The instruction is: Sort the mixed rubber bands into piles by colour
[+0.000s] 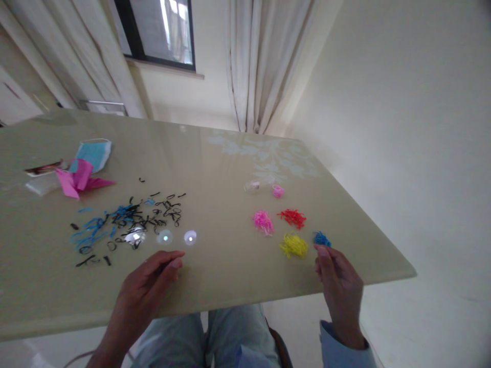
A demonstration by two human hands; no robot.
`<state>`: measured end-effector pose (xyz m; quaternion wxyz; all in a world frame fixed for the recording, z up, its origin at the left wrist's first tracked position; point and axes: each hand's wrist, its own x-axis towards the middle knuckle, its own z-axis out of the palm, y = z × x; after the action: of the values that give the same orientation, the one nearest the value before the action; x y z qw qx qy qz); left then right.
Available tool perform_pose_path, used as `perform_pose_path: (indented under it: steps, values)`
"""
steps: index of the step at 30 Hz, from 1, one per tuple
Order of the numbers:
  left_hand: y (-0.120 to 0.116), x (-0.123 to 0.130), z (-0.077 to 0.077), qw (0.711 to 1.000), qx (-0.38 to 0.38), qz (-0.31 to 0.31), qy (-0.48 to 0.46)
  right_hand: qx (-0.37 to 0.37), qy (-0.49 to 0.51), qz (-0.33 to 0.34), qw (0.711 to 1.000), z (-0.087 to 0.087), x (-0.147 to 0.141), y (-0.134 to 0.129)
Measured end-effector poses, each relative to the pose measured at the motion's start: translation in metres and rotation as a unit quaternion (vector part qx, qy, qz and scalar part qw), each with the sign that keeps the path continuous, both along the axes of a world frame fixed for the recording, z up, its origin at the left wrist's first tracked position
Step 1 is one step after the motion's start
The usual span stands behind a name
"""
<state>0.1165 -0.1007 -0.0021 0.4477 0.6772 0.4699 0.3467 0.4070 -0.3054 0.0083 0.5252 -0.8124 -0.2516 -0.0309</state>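
My left hand [151, 283] is over the near side of the table, its thumb and index finger brought together in a pinch; whether anything is between them I cannot make out. Left of it and farther back lies a loose mix of black rubber bands [164, 209] and blue rubber bands [94, 225]. At the right, my right hand [339, 276] has its fingertips pinched at the front of a small blue pile of bands [321, 238]; its grip hides what may be held. Close by are a yellow pile [294, 246], a red pile [293, 218] and a pink pile [263, 223].
Behind the piles are a small pink ring-like piece [278, 191] and a clear plastic item [252, 186]. Far left lie a pink folded-paper shape [80, 179], a blue face mask [95, 154] and a clear packet [42, 184]. A wall [422, 153] stands beyond the table's right edge.
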Motion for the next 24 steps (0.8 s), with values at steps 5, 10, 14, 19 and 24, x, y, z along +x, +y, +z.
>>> perform_pose_path:
  steps: [5,10,14,19,24]
  values:
    - [0.008,-0.002,-0.003,0.998,0.009,-0.054,-0.017,0.058,-0.005,0.130,0.990,0.013,-0.031,0.027]
    - [0.015,-0.003,0.002,0.994,-0.044,-0.054,-0.084,-0.016,-0.060,0.345,0.937,-0.002,-0.046,0.063]
    - [0.029,-0.012,0.007,0.989,-0.062,-0.018,-0.130,-0.109,-0.115,0.388,0.908,-0.018,-0.050,0.081]
    - [0.066,-0.028,0.010,0.998,0.020,0.049,-0.035,-0.112,-0.148,0.380,0.906,-0.022,-0.049,0.081]
    - [0.123,-0.027,0.024,0.946,0.235,0.036,0.219,-0.099,-0.155,0.394,0.900,-0.019,-0.048,0.079]
